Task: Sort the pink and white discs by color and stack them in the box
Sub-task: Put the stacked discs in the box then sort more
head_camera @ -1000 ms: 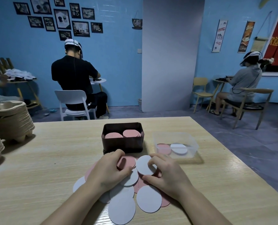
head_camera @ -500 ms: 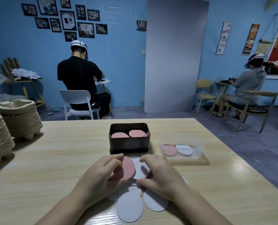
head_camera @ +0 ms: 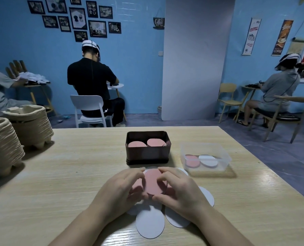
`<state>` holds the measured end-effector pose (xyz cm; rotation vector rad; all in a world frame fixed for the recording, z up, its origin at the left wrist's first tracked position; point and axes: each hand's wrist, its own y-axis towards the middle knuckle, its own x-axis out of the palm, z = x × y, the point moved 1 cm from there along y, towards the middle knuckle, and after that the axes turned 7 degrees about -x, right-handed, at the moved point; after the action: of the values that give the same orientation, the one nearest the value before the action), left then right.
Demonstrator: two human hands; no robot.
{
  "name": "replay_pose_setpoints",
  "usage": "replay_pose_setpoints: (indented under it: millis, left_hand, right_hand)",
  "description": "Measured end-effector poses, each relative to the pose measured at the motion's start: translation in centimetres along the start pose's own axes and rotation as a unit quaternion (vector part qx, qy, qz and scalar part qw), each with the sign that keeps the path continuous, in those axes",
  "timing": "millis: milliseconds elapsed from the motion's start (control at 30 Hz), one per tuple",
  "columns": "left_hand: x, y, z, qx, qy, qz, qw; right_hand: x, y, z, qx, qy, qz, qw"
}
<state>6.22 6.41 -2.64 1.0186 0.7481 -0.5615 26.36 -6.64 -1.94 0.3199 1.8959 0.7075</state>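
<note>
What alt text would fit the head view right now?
Left hand and right hand together pinch pink discs over loose white discs on a table. Behind, a dark box holds two pink stacks; right of it, a clear tub holds a pink disc and a white disc.

1 view, from a wide-angle camera worn on the person's head, faces forward and tilts down. It sits close above the left hand [head_camera: 123,190] and right hand [head_camera: 181,190], both forearms entering from the bottom edge. The pink discs [head_camera: 154,181] pinched between the hands lie just below centre. Beyond the fingertips the table [head_camera: 76,174] recedes toward a far blue wall [head_camera: 138,68].
</note>
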Motion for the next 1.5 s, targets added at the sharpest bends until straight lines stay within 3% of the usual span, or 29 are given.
replay_pose_setpoints:
  millis: [500,700,1000,1267,1500]
  left_hand:
    - [-0.1,-0.3,-0.3,-0.019,-0.014,-0.018,1.000]
    - [-1.5,-0.8,-1.9,-0.085,0.027,0.010,0.996]
    - [-2.9,-2.5,-3.6,-0.168,0.109,-0.029,0.979]
    - [-3.1,-2.4,-2.9,-0.195,0.080,-0.046,0.977]
    - [-3.6,-2.3,-2.0,-0.186,0.017,0.048,0.981]
  right_hand:
    - [0.2,-0.1,0.1,-0.006,0.001,-0.005,1.000]
    - [0.0,-0.2,0.2,0.003,0.004,0.003,1.000]
    - [0.0,0.0,-0.1,-0.014,-0.003,-0.016,1.000]
    - [0.6,1.8,-0.7,-0.033,-0.038,-0.059,0.997]
    - [1.0,2.2,0.0,0.017,-0.019,-0.031,0.999]
